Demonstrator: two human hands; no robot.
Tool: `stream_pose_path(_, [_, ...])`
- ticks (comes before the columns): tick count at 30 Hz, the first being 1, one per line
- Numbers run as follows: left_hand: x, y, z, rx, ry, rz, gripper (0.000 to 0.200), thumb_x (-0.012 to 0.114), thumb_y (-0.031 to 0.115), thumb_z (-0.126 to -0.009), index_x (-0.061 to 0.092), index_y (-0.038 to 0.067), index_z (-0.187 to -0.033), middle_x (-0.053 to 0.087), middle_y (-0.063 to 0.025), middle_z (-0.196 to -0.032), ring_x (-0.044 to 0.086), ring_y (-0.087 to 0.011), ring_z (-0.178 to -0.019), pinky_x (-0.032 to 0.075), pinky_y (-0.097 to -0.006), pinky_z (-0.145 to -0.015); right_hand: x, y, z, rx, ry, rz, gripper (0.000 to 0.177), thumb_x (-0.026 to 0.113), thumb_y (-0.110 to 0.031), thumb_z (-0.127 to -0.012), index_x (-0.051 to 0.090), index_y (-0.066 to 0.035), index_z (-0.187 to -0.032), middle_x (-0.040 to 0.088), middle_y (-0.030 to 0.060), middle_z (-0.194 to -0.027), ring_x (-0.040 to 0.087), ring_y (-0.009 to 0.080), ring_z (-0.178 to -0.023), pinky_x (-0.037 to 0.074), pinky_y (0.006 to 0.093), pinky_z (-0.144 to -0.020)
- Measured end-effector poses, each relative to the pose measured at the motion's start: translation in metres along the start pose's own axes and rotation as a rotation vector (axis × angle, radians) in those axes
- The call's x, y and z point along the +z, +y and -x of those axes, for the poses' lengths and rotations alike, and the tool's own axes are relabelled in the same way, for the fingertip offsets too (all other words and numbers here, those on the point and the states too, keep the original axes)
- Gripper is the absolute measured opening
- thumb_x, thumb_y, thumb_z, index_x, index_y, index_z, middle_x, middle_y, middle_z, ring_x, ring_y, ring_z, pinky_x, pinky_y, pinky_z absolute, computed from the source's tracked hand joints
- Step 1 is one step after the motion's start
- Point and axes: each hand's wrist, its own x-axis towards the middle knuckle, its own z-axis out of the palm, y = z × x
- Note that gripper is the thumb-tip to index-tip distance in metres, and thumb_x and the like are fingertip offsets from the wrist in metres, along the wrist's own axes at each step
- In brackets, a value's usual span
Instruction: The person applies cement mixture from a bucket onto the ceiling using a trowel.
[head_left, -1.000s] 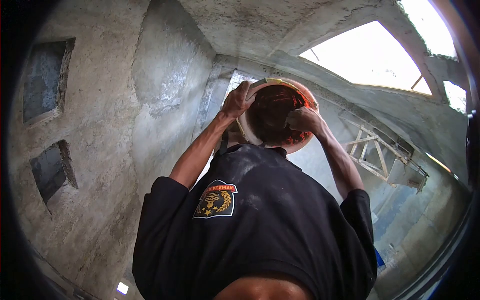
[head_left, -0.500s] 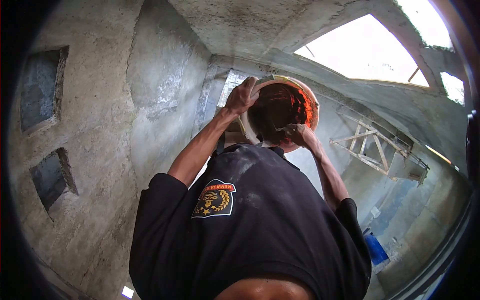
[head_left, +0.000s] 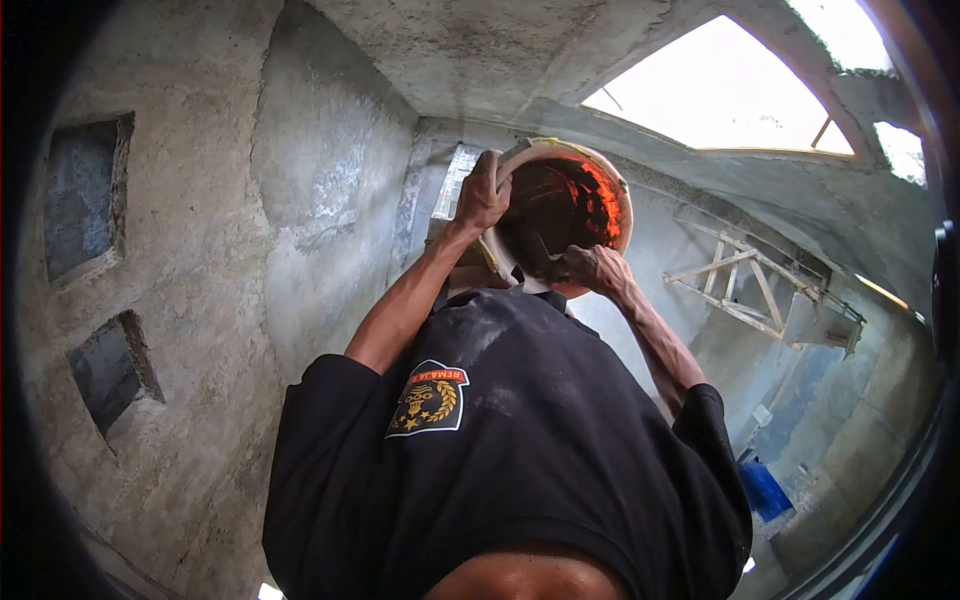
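Left hand (head_left: pixel 483 195) clamps the rim, the best hold, of the stiff, likely light bucket (head_left: pixel 603 197); right hand (head_left: pixel 592 268) fisted inside, maybe round a tool.

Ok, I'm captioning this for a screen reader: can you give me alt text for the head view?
A person in a black shirt holds up an orange bucket, left hand gripping its rim, right hand reaching into its mouth. Rough concrete walls rise around, with a bright opening beyond.

I stand among rough grey cement walls (head_left: pixel 330 180); two dark rectangular niches (head_left: pixel 85 190) at left, bright arched opening (head_left: pixel 720 95) upper right.
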Motion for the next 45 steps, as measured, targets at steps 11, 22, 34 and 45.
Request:
stream_pose_path(11, [0.006,-0.013,0.002,-0.082,0.061,-0.036,0.036,0.057,0.017,-0.076,0.042,-0.003,-0.104,0.052,-0.0248,-0.088,0.052,-0.0427,-0.080,0.042,-0.0453,-0.069,-0.018,0.019,0.015,-0.157,0.089,-0.401,0.032,0.063,-0.025,-0.070,0.055,-0.007,-0.096,0.061,0.0131,-0.078,0.059,0.0329,-0.075,0.046,0.0387,-0.066])
stream_pose_path(22, [-0.001,-0.051,0.014,-0.218,0.248,-0.083,0.027,0.043,0.024,-0.088,0.050,-0.001,-0.084,0.052,-0.0252,-0.076,0.050,-0.0443,-0.069,0.040,-0.0469,-0.057,0.032,0.043,0.021,-0.161,0.307,-0.866,0.014,0.060,-0.014,-0.070,0.060,-0.001,-0.076,0.053,-0.0017,-0.055,0.048,0.0067,-0.045,0.040,0.0239,-0.042])
stream_pose_path(34, [-0.014,-0.019,0.033,-0.267,0.168,-0.173,0.055,0.053,0.035,-0.084,0.043,-0.012,-0.110,0.050,-0.0324,-0.104,0.049,-0.0442,-0.098,0.041,-0.0413,-0.084,-0.239,0.030,-0.023,-0.460,1.022,-1.408,0.028,0.036,-0.022,-0.082,0.043,-0.001,-0.101,0.051,0.0095,-0.071,0.049,0.0166,-0.052,0.043,0.0285,-0.047])
stream_pose_path(45, [-0.019,-0.004,0.029,-0.296,0.168,-0.141,0.058,0.056,0.036,-0.081,0.041,-0.012,-0.111,0.051,-0.0319,-0.100,0.052,-0.0426,-0.093,0.044,-0.0408,-0.080,-0.482,0.079,-0.058,-0.251,1.745,-1.195,0.028,0.047,-0.028,-0.086,0.045,-0.007,-0.103,0.053,0.0068,-0.070,0.052,0.0141,-0.050,0.045,0.0270,-0.041])
